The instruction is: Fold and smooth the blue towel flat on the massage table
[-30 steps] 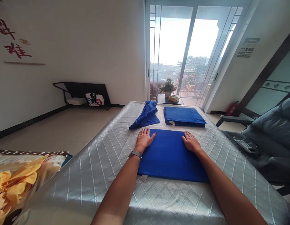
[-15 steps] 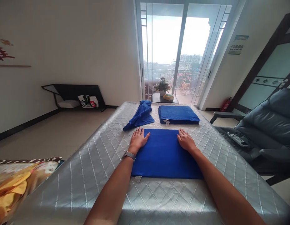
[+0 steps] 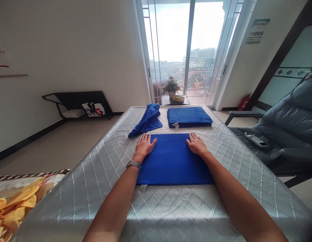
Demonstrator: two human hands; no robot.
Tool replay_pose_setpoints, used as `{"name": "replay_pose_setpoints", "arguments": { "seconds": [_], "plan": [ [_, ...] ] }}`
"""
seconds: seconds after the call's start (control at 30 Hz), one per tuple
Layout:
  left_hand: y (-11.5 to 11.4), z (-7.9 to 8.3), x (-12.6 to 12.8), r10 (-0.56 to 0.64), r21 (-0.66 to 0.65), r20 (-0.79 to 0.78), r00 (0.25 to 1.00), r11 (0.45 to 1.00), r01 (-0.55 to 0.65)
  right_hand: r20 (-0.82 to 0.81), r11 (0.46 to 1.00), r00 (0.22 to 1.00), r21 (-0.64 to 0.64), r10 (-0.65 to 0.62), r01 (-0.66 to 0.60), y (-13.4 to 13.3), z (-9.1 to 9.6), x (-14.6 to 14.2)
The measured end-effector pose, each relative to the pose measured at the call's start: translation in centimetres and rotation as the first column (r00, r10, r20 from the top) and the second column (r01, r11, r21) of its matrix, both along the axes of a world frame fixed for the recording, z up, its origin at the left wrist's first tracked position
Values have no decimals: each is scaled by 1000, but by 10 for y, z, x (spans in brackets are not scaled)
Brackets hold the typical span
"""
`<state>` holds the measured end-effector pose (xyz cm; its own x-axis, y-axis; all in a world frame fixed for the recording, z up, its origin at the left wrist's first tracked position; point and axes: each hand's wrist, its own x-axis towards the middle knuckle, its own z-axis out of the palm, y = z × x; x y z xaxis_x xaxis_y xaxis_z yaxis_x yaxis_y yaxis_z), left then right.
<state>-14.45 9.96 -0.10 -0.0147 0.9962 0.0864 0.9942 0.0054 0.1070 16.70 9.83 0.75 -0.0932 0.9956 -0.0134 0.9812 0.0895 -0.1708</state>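
A blue towel (image 3: 174,161) lies flat on the silver quilted table cover (image 3: 181,208), its white tag at the near left corner. My left hand (image 3: 145,145), with a watch at the wrist, rests palm down on the towel's far left corner, fingers stretched out. On the far right corner lies my right hand (image 3: 196,144), also flat with its fingers extended. Neither hand grips anything. Beyond the hands sits a neat stack of folded blue towels (image 3: 190,116), a tag hanging off its front. To its left is a crumpled blue towel (image 3: 147,120).
A dark padded armchair (image 3: 284,134) holding a power strip (image 3: 258,140) stands at the right. Past the table's far edge, a small table carries a potted plant (image 3: 172,86) and a yellow packet (image 3: 178,98). Yellow cloth (image 3: 22,205) lies at the lower left.
The whole view has shifted slightly, so the table's contents sit a little higher and further left. Both hands remain flat on the towel's far corners.
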Motion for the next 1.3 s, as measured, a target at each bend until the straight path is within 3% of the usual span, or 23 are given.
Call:
{"name": "replay_pose_setpoints", "arguments": {
  "seconds": [0.2,0.3,0.4,0.53,0.6,0.7,0.83,1.13,1.3],
  "plan": [
    [-7,9,6,61,94,-89,994,994,-52,-24,1000,1000,-6,-7,7,0,-1,0],
    [-14,16,29,-49,117,-78,996,991,58,-37,1000,999,6,-6,6,-1,-1,-1],
    [-24,19,78,-280,64,1,960,958,280,-43,1000,999,15,-4,4,-1,-3,-2],
    [-25,19,165,-527,86,112,843,850,520,-1,999,1000,39,31,-31,-1,-7,3],
    [-16,21,201,-578,152,169,798,815,559,37,997,997,38,70,-72,-1,-9,7],
    [2,21,231,-497,172,332,802,868,466,50,996,995,26,88,-89,-1,-11,11],
    [15,15,235,-395,155,502,769,916,369,34,995,995,39,89,-91,0,-12,11],
    [11,16,221,-295,-13,436,850,943,334,31,993,995,63,99,-101,2,-13,9],
    [8,14,208,-296,-13,346,890,947,320,59,996,995,26,80,-82,-2,-6,5]
  ]
}}
